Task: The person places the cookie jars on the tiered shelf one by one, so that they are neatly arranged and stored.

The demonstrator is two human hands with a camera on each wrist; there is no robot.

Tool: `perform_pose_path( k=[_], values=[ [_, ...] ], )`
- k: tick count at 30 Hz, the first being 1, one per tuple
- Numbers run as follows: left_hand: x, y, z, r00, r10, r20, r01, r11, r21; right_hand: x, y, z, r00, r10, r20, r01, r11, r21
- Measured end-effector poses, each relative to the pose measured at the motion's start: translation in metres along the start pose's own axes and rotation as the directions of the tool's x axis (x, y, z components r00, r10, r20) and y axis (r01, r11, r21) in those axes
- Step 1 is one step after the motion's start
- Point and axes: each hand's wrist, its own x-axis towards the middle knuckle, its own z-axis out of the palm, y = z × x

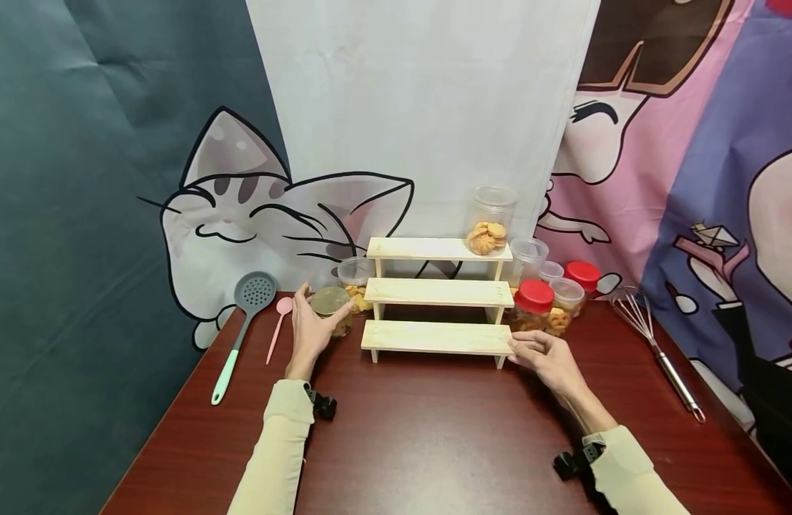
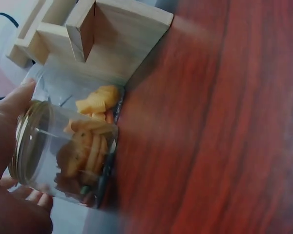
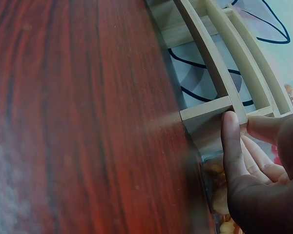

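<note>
My left hand [image 1: 310,330] reaches round a clear jar with a gold lid [image 1: 330,302], thumb on one side and fingers on the other. Seen from the left wrist, the jar [image 2: 80,158] stands upright on the table and holds brown cookies. Just behind it is a clear tub of yellow cookies [image 1: 357,279], close to the wooden stand's left end. On the other side, my right hand [image 1: 550,360] pinches the right end of the lowest step of the three-step wooden stand [image 1: 434,336]. The right wrist view shows the fingertips [image 3: 230,124] at that stand's corner.
A clear jar of cookies [image 1: 488,229] stands on the top step's right end. Red-lidded jars [image 1: 534,297] and clear tubs [image 1: 566,297] crowd right of the stand. A slotted turner [image 1: 244,322] and pink spoon [image 1: 280,325] lie left, a whisk [image 1: 660,354] right.
</note>
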Motion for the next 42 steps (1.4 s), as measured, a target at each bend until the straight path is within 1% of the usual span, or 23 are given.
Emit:
perform_pose_path(
  k=[5,10,17,24,27,30,34,38,42],
  values=[
    [0.001,-0.007,0.001,0.998,-0.044,0.053,0.043,0.999,0.019,0.001,0.0,0.001,1.0,-0.002,-0.006,0.002,1.0,0.003],
    [0.001,-0.009,0.001,0.997,-0.062,0.053,0.06,0.998,0.027,0.001,0.001,0.001,1.0,-0.001,-0.01,0.001,1.0,0.012],
    [-0.003,-0.012,-0.003,0.997,-0.063,0.05,0.06,0.997,0.057,0.001,0.004,0.002,1.0,0.004,-0.002,-0.004,1.0,0.019],
    [0.0,-0.011,-0.004,0.996,-0.046,0.074,0.041,0.997,0.066,0.001,0.0,0.001,1.0,-0.003,-0.003,0.003,1.0,0.005],
    [0.001,-0.011,-0.006,0.995,-0.048,0.083,0.045,0.998,0.048,0.001,-0.001,0.001,1.0,0.004,-0.007,-0.004,1.0,-0.006],
    [0.0,-0.01,-0.009,0.996,-0.049,0.077,0.047,0.999,0.023,-0.001,-0.001,0.001,1.0,0.006,-0.008,-0.007,1.0,-0.009],
    [-0.001,-0.008,-0.011,0.996,-0.037,0.075,0.037,0.999,-0.004,-0.001,-0.001,0.0,1.0,0.002,-0.007,-0.002,1.0,-0.005],
    [-0.002,-0.002,-0.01,0.996,-0.028,0.089,0.032,0.999,-0.043,-0.001,-0.001,0.001,1.0,0.005,-0.007,-0.005,1.0,-0.004],
    [-0.002,0.007,-0.009,0.997,-0.003,0.076,0.01,0.996,-0.086,-0.001,-0.001,0.001,1.0,0.004,-0.007,-0.004,1.0,-0.003]
  ],
)
